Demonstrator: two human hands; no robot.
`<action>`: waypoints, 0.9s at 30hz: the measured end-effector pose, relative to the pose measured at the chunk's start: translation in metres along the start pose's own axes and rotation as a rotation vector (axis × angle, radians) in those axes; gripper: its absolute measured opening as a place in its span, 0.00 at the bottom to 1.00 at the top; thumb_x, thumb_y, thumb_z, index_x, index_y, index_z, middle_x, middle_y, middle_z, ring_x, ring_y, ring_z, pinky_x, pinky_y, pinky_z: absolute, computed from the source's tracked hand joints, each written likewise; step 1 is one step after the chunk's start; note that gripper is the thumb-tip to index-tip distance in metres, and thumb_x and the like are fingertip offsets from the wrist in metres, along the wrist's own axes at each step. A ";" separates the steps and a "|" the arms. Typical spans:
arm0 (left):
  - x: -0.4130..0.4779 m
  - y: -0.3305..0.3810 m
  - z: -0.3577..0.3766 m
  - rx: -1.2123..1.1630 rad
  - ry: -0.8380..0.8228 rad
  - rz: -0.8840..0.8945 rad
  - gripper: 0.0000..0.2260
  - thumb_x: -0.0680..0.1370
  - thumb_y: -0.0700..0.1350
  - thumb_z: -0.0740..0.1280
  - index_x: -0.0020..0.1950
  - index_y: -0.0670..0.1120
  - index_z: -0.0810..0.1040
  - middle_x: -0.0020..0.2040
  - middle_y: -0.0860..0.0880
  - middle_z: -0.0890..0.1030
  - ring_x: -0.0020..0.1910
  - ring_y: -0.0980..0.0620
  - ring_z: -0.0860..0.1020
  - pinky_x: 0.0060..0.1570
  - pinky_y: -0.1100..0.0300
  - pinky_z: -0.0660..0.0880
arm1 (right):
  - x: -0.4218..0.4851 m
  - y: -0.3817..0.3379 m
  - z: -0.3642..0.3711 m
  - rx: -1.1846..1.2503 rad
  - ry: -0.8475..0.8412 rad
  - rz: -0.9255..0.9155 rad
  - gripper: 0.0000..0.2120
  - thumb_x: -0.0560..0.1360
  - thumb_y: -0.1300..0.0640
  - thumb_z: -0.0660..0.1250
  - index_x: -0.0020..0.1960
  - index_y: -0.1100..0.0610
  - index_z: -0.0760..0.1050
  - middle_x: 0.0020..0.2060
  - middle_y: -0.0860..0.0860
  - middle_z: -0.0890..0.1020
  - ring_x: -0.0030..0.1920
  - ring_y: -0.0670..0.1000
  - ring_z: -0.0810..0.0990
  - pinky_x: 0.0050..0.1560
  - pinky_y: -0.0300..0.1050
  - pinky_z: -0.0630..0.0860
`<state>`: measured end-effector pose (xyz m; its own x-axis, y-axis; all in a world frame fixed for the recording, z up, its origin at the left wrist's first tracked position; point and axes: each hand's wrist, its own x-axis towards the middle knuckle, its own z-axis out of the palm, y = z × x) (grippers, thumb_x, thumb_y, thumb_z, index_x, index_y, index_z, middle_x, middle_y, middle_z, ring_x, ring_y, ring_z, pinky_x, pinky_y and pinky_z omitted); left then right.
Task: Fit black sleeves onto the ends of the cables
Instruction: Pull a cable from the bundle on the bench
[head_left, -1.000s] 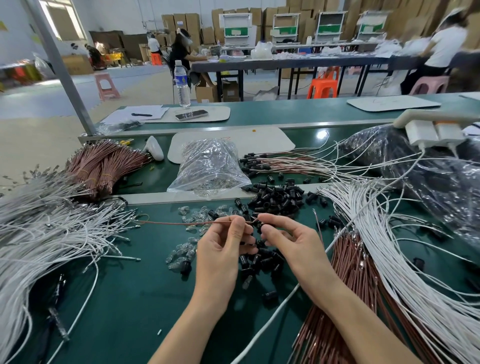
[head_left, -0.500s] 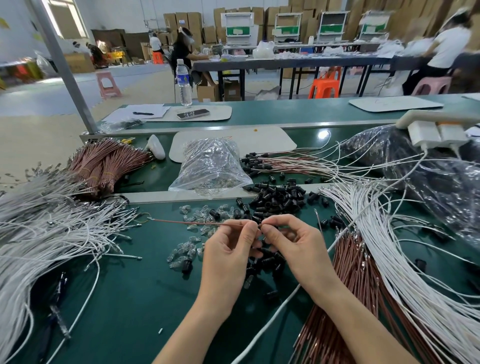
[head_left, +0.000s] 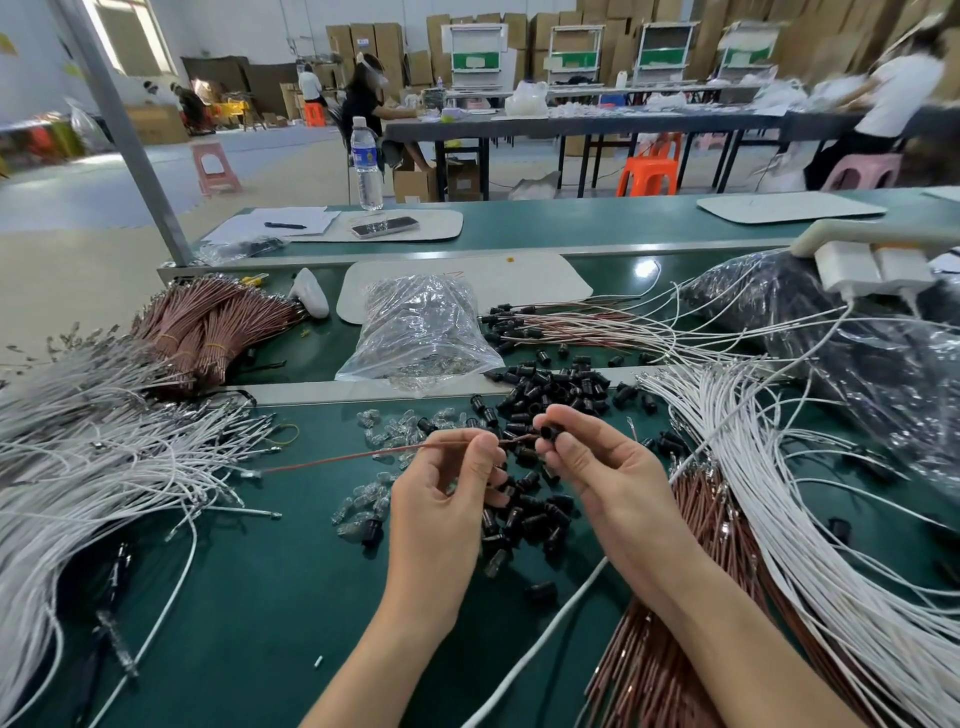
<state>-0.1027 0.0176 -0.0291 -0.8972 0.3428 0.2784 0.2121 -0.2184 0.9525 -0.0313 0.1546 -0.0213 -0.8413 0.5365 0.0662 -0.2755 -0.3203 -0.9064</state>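
Black sleeve (head_left: 552, 431), pinched by the right hand (head_left: 608, 483), sits at the cable (head_left: 363, 456) tip pinched by the left hand (head_left: 441, 499); next, probably slide it on straight.

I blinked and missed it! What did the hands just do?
The right hand, pinching a black sleeve, drew slightly away from the left hand, showing brown cable between them. The cable's far end dipped. The left hand still pinches the cable; loose sleeves and white cables lie unmoved.

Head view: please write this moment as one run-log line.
left hand pinches brown cable | right hand holds black sleeve | sleeve at cable end, seating unclear
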 end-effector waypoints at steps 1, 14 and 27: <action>0.000 0.000 0.000 0.005 -0.003 0.005 0.08 0.79 0.51 0.69 0.49 0.47 0.82 0.43 0.47 0.85 0.41 0.50 0.83 0.42 0.57 0.82 | 0.000 -0.001 0.001 0.050 -0.014 0.010 0.14 0.72 0.62 0.69 0.54 0.50 0.87 0.55 0.55 0.86 0.53 0.49 0.85 0.53 0.35 0.79; -0.005 0.012 -0.001 -0.050 -0.006 0.112 0.06 0.79 0.53 0.69 0.47 0.52 0.82 0.42 0.47 0.84 0.39 0.52 0.82 0.39 0.63 0.79 | 0.000 -0.003 -0.003 0.500 -0.098 0.213 0.16 0.74 0.67 0.66 0.57 0.58 0.85 0.55 0.58 0.86 0.47 0.48 0.87 0.44 0.35 0.82; -0.005 0.014 0.000 -0.036 -0.018 0.105 0.05 0.79 0.53 0.69 0.47 0.53 0.82 0.41 0.48 0.84 0.38 0.53 0.81 0.39 0.62 0.79 | 0.002 -0.002 -0.010 0.599 -0.129 0.212 0.17 0.77 0.68 0.65 0.63 0.57 0.82 0.56 0.57 0.85 0.49 0.50 0.86 0.48 0.38 0.83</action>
<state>-0.0956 0.0127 -0.0176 -0.8634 0.3329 0.3792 0.2906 -0.2864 0.9130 -0.0276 0.1638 -0.0238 -0.9446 0.3281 -0.0053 -0.2780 -0.8088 -0.5182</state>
